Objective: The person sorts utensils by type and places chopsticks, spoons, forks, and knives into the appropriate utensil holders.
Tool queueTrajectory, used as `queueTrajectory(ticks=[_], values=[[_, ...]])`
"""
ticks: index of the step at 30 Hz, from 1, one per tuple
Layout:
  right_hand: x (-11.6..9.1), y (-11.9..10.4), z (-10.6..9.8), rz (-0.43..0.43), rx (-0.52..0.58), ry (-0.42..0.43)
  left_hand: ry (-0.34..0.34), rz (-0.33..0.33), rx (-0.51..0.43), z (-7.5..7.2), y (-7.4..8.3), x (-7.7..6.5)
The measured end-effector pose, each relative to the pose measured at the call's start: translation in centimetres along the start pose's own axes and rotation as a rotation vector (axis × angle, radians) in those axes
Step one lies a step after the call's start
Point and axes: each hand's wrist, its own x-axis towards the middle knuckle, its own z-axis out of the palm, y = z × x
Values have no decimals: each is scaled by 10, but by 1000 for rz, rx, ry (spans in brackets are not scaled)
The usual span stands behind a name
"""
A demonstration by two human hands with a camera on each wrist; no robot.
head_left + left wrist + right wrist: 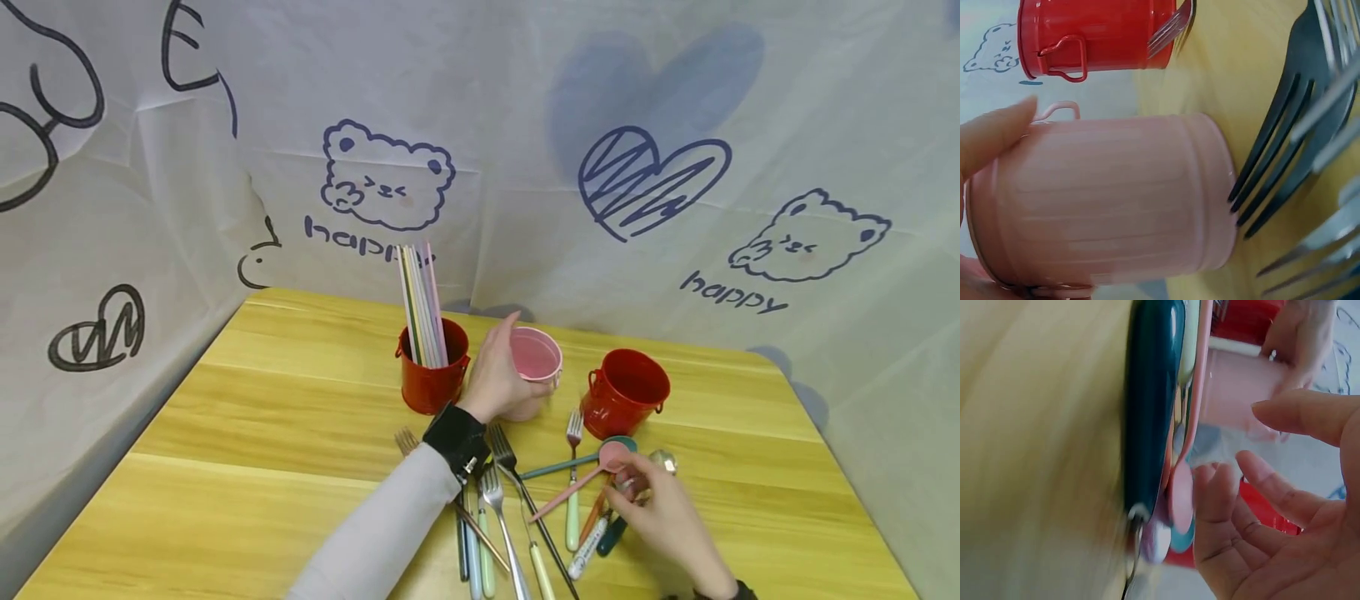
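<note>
My left hand (498, 379) grips a small pink bucket (1110, 200) from its left side, thumb near the rim. Tines of a black fork (1300, 106) overlap the bucket's base in the left wrist view. Over the utensils at the right hovers my right hand (667, 508), thumb and fingers parted with nothing between them. Its fingertips are right at the bowl of a pink spoon (1182, 497). That spoon lies across a teal spoon (558, 467) and beside a green-handled fork (573, 512). A utensil with a dark green handle (1154, 406) lies below this hand.
A red bucket (431, 387) with several thin upright sticks (422, 308) stands left of the pink one. Another red bucket (622, 408) stands at the right. Several forks, including a silver fork (495, 500), lie near the left forearm. A drawn-on cloth (517, 200) hangs behind the wooden table (225, 433).
</note>
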Motion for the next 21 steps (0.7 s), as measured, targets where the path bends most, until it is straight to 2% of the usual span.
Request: queueTrajectory(ticks=[3,8,14,21], values=[[7,-3,4,-64,7,-82,3,-17,-40,3,-2,1],[16,-4,7,-46,-46,-205,7,-34,-44,5,-5,3],[23,-4,9,2,-96,-226,-17,-11,-24,5,-6,2],[28,-2,12,48,-21,-268,-46,-13,-11,3,-8,-2]])
